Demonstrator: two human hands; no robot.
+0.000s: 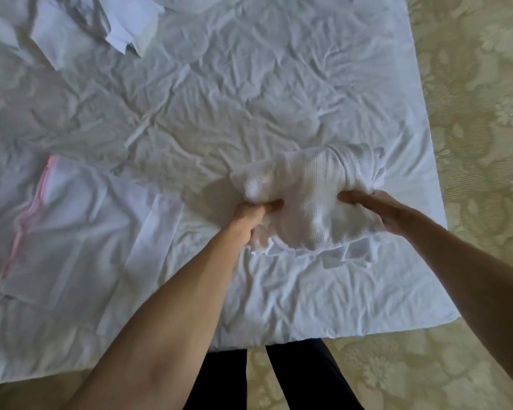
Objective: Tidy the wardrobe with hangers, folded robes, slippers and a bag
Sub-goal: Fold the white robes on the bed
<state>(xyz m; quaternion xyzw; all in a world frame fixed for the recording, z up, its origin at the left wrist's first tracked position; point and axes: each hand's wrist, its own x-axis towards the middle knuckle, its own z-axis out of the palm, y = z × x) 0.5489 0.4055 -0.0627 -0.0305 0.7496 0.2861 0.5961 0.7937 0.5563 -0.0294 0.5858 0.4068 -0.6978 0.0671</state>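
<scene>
Two hands (251,216) gripping bunched, seemingly waffle-weave robe (305,199).

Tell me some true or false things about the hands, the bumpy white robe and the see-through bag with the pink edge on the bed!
1. Both hands grip the folded white waffle-weave robe. True: the left hand holds its left side and the right hand its right side.
2. The clear plastic bag with a pink zip strip lies under the robe. False: it lies apart, on the left of the wrinkled white bed sheet.
3. The robe hangs on a hanger. False: no hanger shows; the robe is over the sheet.
4. The floor beside the bed is a pale patterned carpet. True.
5. The left hand is empty. False: it is closed on the robe.
</scene>
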